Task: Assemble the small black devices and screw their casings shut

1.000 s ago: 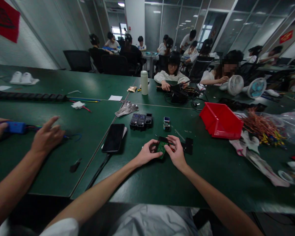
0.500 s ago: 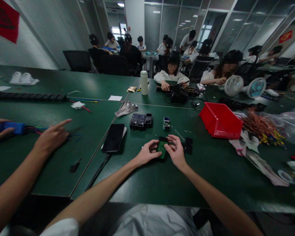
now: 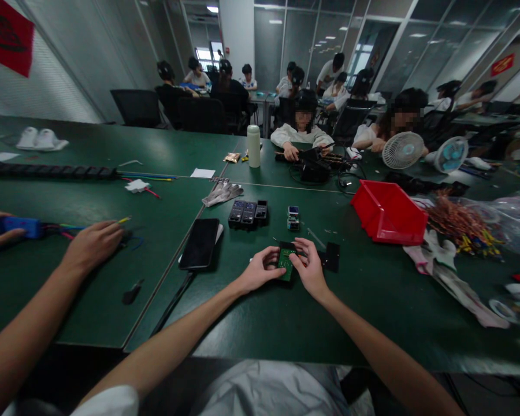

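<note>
Between my two hands is a green circuit board with a black part along its top end, tilted toward me just above the table. My left hand grips its left edge, thumb on the face. On the other side, my right hand pinches the upper right edge with thumb and fingers. A flat black piece lies just right of my right hand. Beyond the board stands a small module with a screen. Several black modules sit together to its left.
A phone lies left of my left hand. The red bin, copper wires and gloves are at right. A co-worker's hand holds wires at left. A bottle and fans stand farther back.
My hands and the circuit board hold almost the same pose. The co-worker's hand at left has gone from a pointing finger to curled fingers around a wire.
</note>
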`<state>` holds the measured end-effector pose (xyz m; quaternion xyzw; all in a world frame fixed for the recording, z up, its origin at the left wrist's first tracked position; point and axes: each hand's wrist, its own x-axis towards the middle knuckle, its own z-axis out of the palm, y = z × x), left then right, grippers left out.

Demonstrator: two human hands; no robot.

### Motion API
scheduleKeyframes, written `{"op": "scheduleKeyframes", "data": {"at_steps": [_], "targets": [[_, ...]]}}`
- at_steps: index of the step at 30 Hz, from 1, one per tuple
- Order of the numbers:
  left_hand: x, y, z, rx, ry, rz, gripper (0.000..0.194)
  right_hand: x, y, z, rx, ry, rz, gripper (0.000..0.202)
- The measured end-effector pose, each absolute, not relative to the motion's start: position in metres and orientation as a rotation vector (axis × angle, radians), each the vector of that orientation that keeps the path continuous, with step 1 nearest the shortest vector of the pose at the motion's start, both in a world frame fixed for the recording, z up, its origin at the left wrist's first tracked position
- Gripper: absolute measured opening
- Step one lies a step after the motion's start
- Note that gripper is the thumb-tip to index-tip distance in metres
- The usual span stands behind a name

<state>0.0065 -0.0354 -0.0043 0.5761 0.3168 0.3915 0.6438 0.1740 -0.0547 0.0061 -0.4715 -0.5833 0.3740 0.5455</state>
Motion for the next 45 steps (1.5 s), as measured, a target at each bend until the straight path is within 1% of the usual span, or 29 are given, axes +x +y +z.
{"op": "scheduleKeyframes", "data": {"at_steps": [19,27,39,45], "targets": [[0.007,-0.039,0.002,1.302,0.655,0.882,0.05,0.176,-0.054,0.005,-1.1,-1.44,0.921,0.04],[0.006,-0.039,0.006,1.262,0.667,0.904,0.049,0.175,-0.056,0.007,-1.065,-1.544,0.949,0.047],[0.006,-0.039,0.004,1.262,0.68,0.945,0.048,0.174,-0.057,0.004,-1.047,-1.576,0.999,0.049],[0.007,-0.037,0.001,1.265,0.688,0.941,0.051,0.173,-0.057,0.003,-1.048,-1.563,0.998,0.048]]}}
